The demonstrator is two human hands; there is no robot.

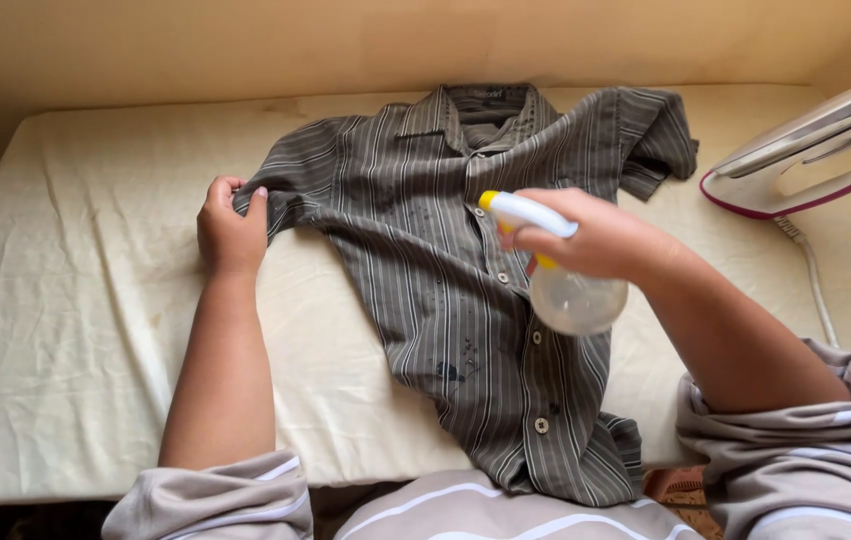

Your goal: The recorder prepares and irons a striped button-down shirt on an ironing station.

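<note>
Striped grey-brown shirt [445,300] is lying flat, front up, buttoned, on a cream padded cloth surface [75,330], collar toward the wall, hem hanging over the near edge; dark wet specks are showing on the fabric near the button line. Left hand [230,228] is pinching the shirt's left-side short sleeve, fingers closed on the cloth. Right hand [600,238] is gripping a spray bottle [565,290] over the shirt's front, fingers wrapped round the white and yellow trigger head, the clear rounded plastic body hanging below. White iron [810,150] with magenta trim is resting tilted at far right, its cord trailing down the surface.
</note>
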